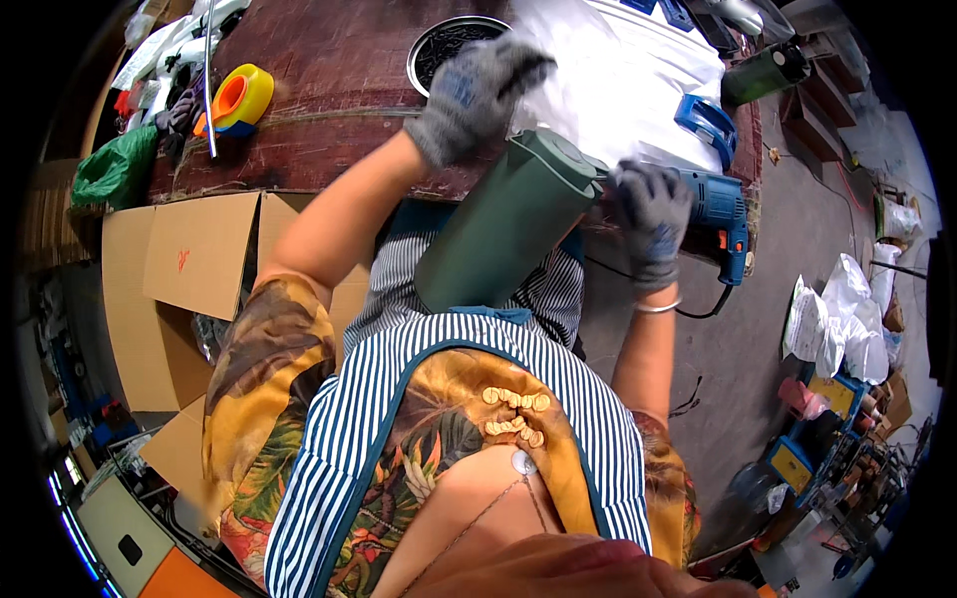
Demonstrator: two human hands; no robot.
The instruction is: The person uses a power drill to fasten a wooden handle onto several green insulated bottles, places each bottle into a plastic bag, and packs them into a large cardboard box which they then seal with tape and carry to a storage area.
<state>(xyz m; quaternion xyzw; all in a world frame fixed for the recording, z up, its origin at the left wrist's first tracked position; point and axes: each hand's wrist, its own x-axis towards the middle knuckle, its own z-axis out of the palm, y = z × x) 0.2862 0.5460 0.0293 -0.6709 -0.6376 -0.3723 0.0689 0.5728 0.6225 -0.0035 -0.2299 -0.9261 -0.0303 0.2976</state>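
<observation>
A tall dark green plastic part (503,224) leans from my lap against the edge of the brown workbench (339,80). My right hand (653,214), in a grey glove, grips a blue electric drill (723,214) whose nose points at the green part's top. My left hand (477,92), also gloved, reaches over the bench beside a round metal bowl (449,40) of small dark screws, fingers curled; what it pinches is not visible. A large white sheet-like piece (628,80) lies on the bench behind both hands.
A yellow and orange tape roll (237,100) and a green bag (115,169) sit at the bench's left. Flattened cardboard boxes (189,269) stand on my left. Another green part (763,72) lies far right. White bags (837,309) and crates crowd the floor on the right.
</observation>
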